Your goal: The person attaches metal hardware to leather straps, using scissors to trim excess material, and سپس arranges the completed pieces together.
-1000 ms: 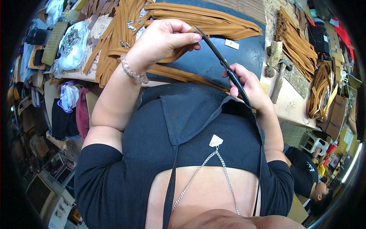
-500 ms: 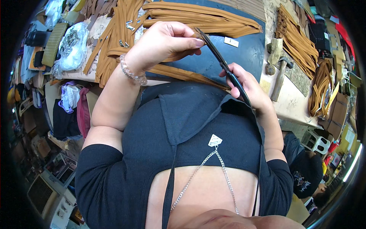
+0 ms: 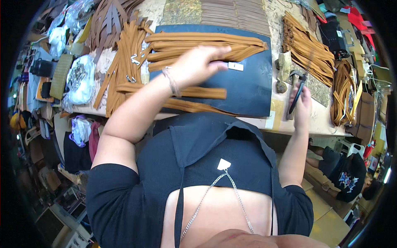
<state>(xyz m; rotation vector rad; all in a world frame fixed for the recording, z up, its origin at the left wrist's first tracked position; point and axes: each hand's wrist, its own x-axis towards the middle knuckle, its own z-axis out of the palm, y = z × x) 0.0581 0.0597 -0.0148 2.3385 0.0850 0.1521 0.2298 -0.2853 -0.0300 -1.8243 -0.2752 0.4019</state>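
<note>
My left hand (image 3: 202,64) is over a bundle of flat brown zipper strips (image 3: 244,41) on a dark cutting mat (image 3: 250,93). Its fingers are stretched out to the right with the thumb apart, a little smeared by motion; nothing shows in them. My right hand (image 3: 304,108), off the mat's right side, is closed round black scissors (image 3: 297,99), whose blades blur toward the far side. Just left of the scissors lies a hammer (image 3: 290,110) with a wooden handle. Close to my left fingertips is a small white rectangular piece (image 3: 235,66).
More brown strips with silver metal pieces (image 3: 134,60) hang over the table's left part. At right are another brown bundle (image 3: 310,51), a coiled bundle (image 3: 344,97) and a wooden mallet (image 3: 282,72). Plastic bags (image 3: 80,78) sit far left. Another person (image 3: 347,177) is at lower right.
My right hand has swung outward to the right with the scissors, away from my left hand. My left hand has opened out of its pinch and lowered toward the strips. More of the tabletop shows.
</note>
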